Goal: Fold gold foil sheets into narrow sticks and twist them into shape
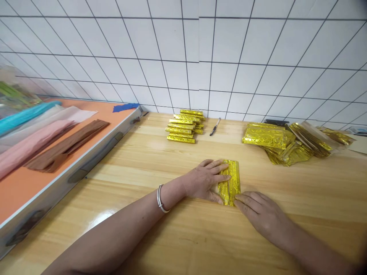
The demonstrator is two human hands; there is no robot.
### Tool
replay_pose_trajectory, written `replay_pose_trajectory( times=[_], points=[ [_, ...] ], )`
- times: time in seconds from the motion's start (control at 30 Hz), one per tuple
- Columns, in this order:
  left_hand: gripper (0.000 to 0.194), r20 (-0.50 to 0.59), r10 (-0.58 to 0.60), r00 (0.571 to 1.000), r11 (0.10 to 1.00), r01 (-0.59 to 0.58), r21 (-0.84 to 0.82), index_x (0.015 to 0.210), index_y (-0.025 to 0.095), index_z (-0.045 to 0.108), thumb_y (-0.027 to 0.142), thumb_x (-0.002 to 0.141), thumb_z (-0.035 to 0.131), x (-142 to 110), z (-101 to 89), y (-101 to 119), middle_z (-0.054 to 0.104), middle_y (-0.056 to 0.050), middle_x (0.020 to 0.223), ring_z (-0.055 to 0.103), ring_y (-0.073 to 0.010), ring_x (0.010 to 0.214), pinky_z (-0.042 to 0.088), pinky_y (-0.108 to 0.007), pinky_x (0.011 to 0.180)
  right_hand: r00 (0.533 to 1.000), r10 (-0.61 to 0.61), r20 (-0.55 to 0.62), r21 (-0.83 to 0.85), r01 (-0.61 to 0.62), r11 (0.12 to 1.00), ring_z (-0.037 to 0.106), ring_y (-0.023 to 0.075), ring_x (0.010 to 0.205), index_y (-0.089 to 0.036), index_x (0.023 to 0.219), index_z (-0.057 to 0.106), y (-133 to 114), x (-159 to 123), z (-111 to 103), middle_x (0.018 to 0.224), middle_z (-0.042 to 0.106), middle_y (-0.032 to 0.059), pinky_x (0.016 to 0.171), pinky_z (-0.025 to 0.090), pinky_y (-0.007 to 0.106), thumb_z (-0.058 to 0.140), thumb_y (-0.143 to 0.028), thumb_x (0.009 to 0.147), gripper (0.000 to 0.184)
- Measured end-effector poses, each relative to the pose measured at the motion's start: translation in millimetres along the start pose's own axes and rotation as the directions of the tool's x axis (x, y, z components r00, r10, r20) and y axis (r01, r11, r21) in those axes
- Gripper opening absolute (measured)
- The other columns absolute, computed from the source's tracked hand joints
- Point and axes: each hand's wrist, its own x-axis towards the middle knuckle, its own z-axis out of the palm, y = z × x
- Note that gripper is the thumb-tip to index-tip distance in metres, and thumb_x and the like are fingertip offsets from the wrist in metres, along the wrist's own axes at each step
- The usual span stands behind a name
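Pressing a gold foil sheet flat against the bench at the dial's centre, probably for easy reach by both arms. Resting the left hand on it from nine o'clock, spreading those fingers well apart with the tips on the foil and the thumb down by the seven-o'clock corner, likely sharing out the pressure so as to stop light, slippery film from sliding or springing up. Touching the edge near the five-o'clock corner with the right hand, bunching its fingers together there, apparently for finer control than a flat palm; not being able to tell about a pinch, with the thumb mostly hidden. Showing a dark lengthwise line between the hands, perhaps a fold. Seeing narrow gold strips stacked roughly parallel towards eleven o'clock, near the tiled wall, seemingly for tidiness and away from the forearms. Noticing a pen just beside them, nearer twelve. Spotting gold packets heaped loosely between one and two, perhaps for the right arm's reach. Finding an orange-topped case between nine and ten, bearing brown paper, pink paper and turquoise paper, lying lengthwise, probably against creasing.
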Motion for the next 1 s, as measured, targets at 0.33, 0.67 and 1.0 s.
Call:
replay_pose_trajectory(
  times=[0.33, 0.67, 1.0],
  points=[
    [0.064, 0.01, 0.099, 0.995, 0.995, -0.099, 0.001, 0.13, 0.02, 0.044, 0.06, 0.081, 0.047, -1.1, -7.1, 12.0, 0.055, -0.01, 0.111, 0.046, -0.025, 0.1, 0.032, -0.039, 0.093, 0.994, 0.098, -0.052, 0.134, -0.09, 0.987, 0.055, 0.0203, 0.097, -0.015, 0.107, 0.061, 0.5, 3.3, 1.0, 0.103, 0.065, 0.0091, 0.085, 0.05, 0.037, 0.045, -0.009, 0.087, 0.027],
    [0.043, 0.011, 0.057, 0.998, 0.995, -0.055, -0.084, 0.118, 0.018, 0.054, 0.045, 0.086, 0.049, -9.2, -8.5, 38.9, 0.054, -0.01, 0.1, 0.047, -0.024, 0.095, 0.035, -0.038, 0.091, 0.978, 0.188, -0.094, 0.231, -0.163, 0.959, 0.057, 0.0174, 0.09, -0.017, 0.102, 0.063, 0.0, 6.6, 0.7, 0.095, 0.067, 0.0066, 0.083, 0.049, 0.033, 0.045, -0.013, 0.088, 0.023],
    [0.028, -0.025, -0.063, 0.998, 0.998, 0.063, 0.002, 0.111, 0.019, 0.056, 0.034, 0.089, 0.045, -10.4, -0.5, 53.7, 0.056, -0.008, 0.095, 0.049, -0.0215, 0.094, 0.039, -0.035, 0.082, 0.961, 0.255, -0.108, 0.271, -0.218, 0.937, 0.058, 0.0168, 0.087, -0.02, 0.098, 0.062, -3.5, 10.1, -1.9, 0.092, 0.067, 0.0047, 0.083, 0.049, 0.034, 0.044, -0.012, 0.087, 0.022]
  ],
)
